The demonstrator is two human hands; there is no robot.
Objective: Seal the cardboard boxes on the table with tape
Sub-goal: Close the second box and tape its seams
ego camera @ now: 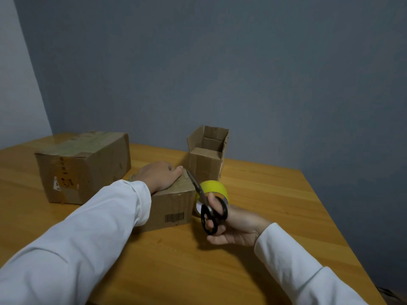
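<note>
1. Surface: wooden table [275, 208], orange-brown plank grain, set into a room corner against a grey-blue wall [242, 73]; a paler wall [15, 84] stands at left
2. Small box [174, 205]: centre of table, flaps down, barcode on near face
3. Left hand [159, 175]: lies flat on the small box top, fingers straight
4. Right hand [231, 223]: fingers through the handles of black scissors [208, 203], blades at the box's right top edge
5. Yellow tape roll [214, 190]: on the table just right of the small box
6. Large box [88, 166]: left rear, closed, taped
7. Open box [208, 155]: rear centre, flaps upright
</note>
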